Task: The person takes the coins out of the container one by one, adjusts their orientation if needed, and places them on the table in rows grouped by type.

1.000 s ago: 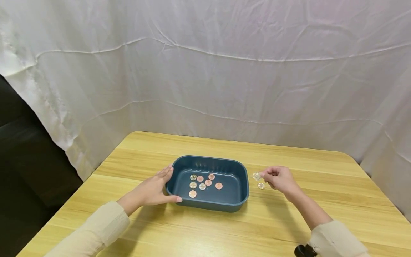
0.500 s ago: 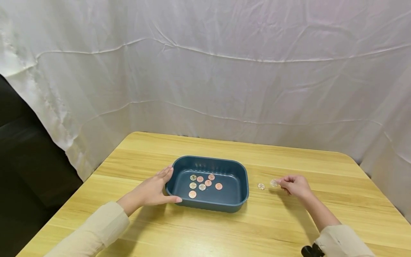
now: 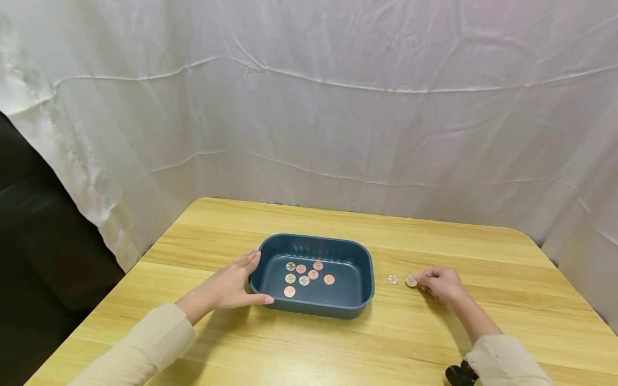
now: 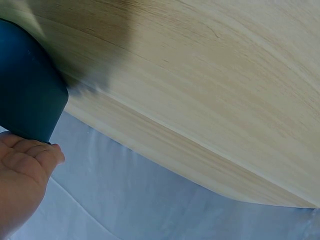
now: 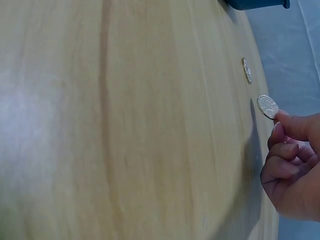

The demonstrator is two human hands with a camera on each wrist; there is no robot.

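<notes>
Altogether ten coins (image 3: 313,274), one tray (image 3: 316,309)

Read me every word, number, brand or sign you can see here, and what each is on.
No text can be read.
Held coin: raised markings, too small and blurred to read.
Loose coin on the table: markings unreadable too.
Coins in the blue tray: too small to read.
Blue tray: no lettering shows.

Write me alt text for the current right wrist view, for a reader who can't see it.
A right hand pinches a silvery coin by its edge, and a second coin lies nearby on a wooden table. Part of a dark blue tray shows at the top edge, with cloth beyond the table.
</notes>
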